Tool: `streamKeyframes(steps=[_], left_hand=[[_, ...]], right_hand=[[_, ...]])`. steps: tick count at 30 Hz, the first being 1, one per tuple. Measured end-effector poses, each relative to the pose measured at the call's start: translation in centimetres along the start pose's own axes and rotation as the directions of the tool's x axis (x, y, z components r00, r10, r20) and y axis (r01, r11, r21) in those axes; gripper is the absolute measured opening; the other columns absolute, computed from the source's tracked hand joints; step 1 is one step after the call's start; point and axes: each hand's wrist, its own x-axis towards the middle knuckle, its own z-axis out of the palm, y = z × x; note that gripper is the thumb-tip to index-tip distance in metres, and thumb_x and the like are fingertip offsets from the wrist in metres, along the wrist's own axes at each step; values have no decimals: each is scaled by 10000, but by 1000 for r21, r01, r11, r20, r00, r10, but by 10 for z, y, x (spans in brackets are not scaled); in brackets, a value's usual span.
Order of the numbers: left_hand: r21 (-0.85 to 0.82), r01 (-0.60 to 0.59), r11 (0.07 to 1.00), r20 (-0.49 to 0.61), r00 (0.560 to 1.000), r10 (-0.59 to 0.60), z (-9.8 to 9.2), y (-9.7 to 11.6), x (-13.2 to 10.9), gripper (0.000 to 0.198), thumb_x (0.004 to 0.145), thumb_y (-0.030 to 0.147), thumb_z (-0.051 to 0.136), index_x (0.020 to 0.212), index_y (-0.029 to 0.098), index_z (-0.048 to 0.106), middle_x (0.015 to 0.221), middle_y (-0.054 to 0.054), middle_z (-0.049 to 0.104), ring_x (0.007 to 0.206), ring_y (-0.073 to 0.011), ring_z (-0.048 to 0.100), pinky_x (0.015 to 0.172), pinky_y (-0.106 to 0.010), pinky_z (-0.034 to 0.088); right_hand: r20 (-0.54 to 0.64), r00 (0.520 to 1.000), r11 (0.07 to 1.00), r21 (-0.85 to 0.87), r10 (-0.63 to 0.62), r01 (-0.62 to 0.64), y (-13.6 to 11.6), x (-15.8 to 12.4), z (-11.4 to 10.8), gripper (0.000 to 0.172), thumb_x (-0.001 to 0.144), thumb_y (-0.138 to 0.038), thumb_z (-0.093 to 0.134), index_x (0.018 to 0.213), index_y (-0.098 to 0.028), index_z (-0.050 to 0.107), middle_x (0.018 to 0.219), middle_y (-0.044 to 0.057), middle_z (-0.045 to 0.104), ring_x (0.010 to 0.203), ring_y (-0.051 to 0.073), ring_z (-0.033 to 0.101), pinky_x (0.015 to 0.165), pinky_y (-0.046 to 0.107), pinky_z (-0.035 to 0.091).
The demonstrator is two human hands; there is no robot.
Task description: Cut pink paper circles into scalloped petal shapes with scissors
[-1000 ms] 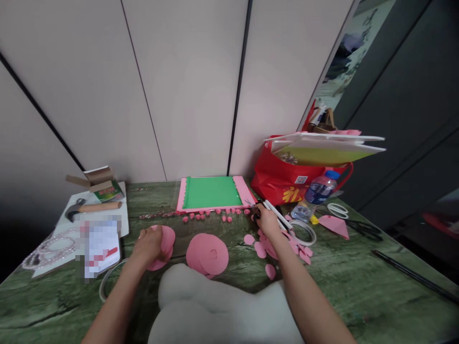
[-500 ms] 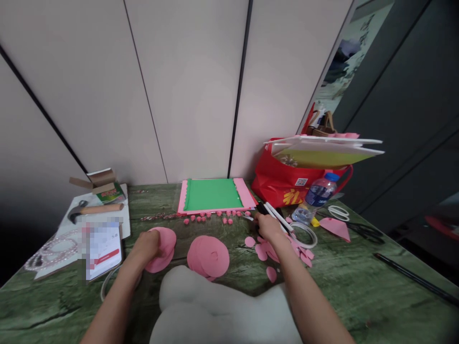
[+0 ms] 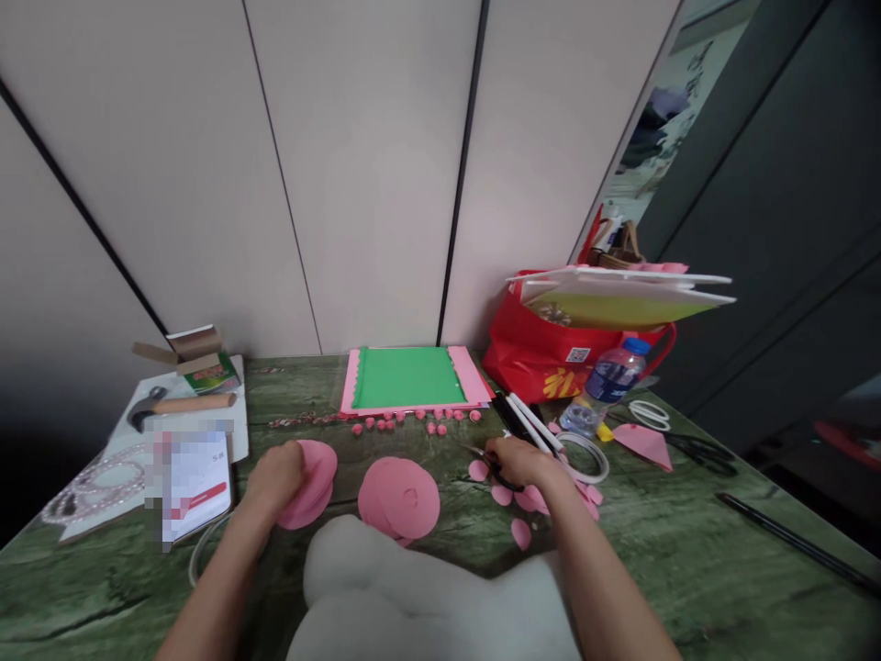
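My left hand [image 3: 277, 476] is closed at the left edge of some overlapping pink paper circles [image 3: 315, 484], its fingertips partly hidden. In my right hand [image 3: 518, 458] is a small pair of scissors [image 3: 496, 472], its blades pointing left and its dark handle under my fingers. Small pink paper scraps [image 3: 521, 532] lie beneath and around that hand. Between my hands rests another pile of pink paper circles [image 3: 400, 497]. Beyond it sits a row of tiny rolled pink paper pieces [image 3: 420, 415].
Behind are green and pink sheets [image 3: 406, 376]. To the right stand a red bag [image 3: 523, 344] and a water bottle [image 3: 606, 386], near white tape [image 3: 584, 457] and markers [image 3: 533, 420]. A phone [image 3: 199, 482] and hammer [image 3: 189, 402] lie left. A pale plush shape [image 3: 427, 597] fills the near edge.
My right hand has come slightly nearer and lower, bringing the scissors away from the row of rolled pieces, over the scraps. The left hand stays at the circles.
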Motion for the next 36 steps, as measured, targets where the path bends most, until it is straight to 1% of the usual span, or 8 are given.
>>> streamKeyframes(steps=[2,7,11,13,18,28,32,36], left_hand=[[15,22,1000,-32,999,-22,-5,3,-5,240,791,143,441,876,92,660,910,-186,700,895,-307,631,672,-324,433],[58,98,993,-196,977,-85,-18,13,-16,358,852,194,332,940,47,646,935,-227,671,979,-377,557,710,-394,426],[87,136,987,-377,922,-94,-19,14,-17,361,854,225,336,912,71,657,900,-197,673,923,-364,563,695,-396,426],[105,120,987,-353,933,-76,-16,14,-17,352,850,220,348,894,75,665,889,-196,675,916,-362,569,695,-395,426],[95,90,991,-174,982,-72,-12,17,-15,323,835,235,403,904,69,670,874,-204,685,920,-350,597,686,-371,437],[65,23,998,53,998,-26,-12,20,-14,321,771,333,516,941,100,656,947,-208,689,918,-326,633,730,-371,448],[56,-7,998,85,996,2,-14,21,-16,313,717,348,572,902,113,665,946,-198,694,903,-337,635,733,-390,442],[48,-9,999,74,997,6,-15,22,-18,302,730,351,562,880,108,661,927,-201,695,883,-337,638,703,-377,431]], right_hand=[[-79,997,1000,11,-3,4,-1,3,1,199,602,-9,611,689,-186,637,674,17,671,634,157,603,535,213,320],[-321,947,998,55,-9,28,-29,28,15,250,795,-166,525,1040,-207,550,885,51,677,817,190,619,647,229,377],[-401,913,994,48,-72,99,-47,43,25,254,812,-157,516,1057,-226,530,1021,46,656,944,182,589,709,231,385],[-403,910,992,30,-100,122,-50,46,29,243,802,-160,535,1031,-238,549,1012,41,661,954,190,585,700,238,384],[-366,924,994,-7,-107,112,-50,52,36,324,750,-109,565,1041,-252,571,962,43,683,888,201,611,653,242,375],[-336,941,999,-16,-37,34,-50,58,43,360,756,-87,543,1065,-269,576,952,45,694,847,201,626,647,242,387],[-347,937,999,6,-37,42,-50,59,44,384,739,-72,544,1075,-257,566,957,48,688,842,207,618,644,247,385],[-346,932,992,24,-105,121,-53,58,44,422,710,-49,531,1077,-256,561,980,37,669,867,202,594,652,245,382]])
